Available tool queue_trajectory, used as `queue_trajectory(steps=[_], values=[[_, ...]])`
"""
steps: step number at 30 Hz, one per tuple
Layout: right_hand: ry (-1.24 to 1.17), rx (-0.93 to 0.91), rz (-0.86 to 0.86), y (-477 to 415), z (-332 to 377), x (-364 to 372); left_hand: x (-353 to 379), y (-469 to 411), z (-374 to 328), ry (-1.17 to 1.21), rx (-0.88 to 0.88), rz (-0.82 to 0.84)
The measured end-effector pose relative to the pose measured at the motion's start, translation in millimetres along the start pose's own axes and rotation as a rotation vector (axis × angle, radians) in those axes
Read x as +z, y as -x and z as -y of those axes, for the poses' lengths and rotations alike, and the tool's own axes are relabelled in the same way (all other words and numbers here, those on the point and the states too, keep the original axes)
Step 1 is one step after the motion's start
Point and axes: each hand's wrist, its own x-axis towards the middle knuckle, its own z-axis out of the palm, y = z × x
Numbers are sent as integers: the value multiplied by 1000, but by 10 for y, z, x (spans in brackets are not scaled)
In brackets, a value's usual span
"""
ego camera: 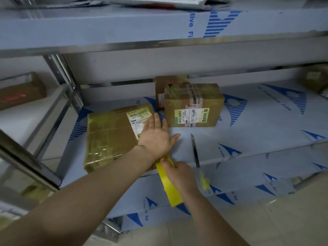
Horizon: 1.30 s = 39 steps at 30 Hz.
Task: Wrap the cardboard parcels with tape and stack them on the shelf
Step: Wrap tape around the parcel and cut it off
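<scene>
Yellow tape (170, 189) pinched in right grip (181, 176); left grip (157, 137) flat on parcel (110, 137); knife (195, 150) nearby.

Brown flat parcel (113, 137) under glossy yellowish wrap, white-and-yellow label (139, 119) on it, yellow tape strip (169, 183) right of it, pale shelf film (257, 139) beneath it with blue striped fins, dark cutter (194, 150) further right

Left hand (157, 137) flat on taped parcel (113, 135) — right hand (181, 174) pinching yellow tape (171, 190), shelf (248, 139).
</scene>
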Motion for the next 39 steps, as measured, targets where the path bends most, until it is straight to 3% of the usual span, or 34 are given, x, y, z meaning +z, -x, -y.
queue_trajectory(steps=[3,9,15,22,28,31,33,35,36,39], values=[[-36,2,-5,14,-3,-5,29,106,31,-62,43,-93],[-137,5,3,41,54,43,103,138,247,-115,198,-79],[-281,52,55,109,102,67,36,30,506,40,380,92],[-291,98,21,163,197,59,188,145,496,-181,335,-167],[-294,52,-12,327,145,88,56,102,559,-93,393,-26],[-282,69,-87,362,162,88,49,221,486,-93,326,-93],[-388,133,-77,349,153,77,133,441,402,110,175,-315],[-467,189,-40,344,165,70,248,684,318,522,-38,-529],[-460,194,-30,349,183,69,274,775,276,731,-156,-441],[-398,166,-38,337,265,66,278,780,172,1356,-502,109]])
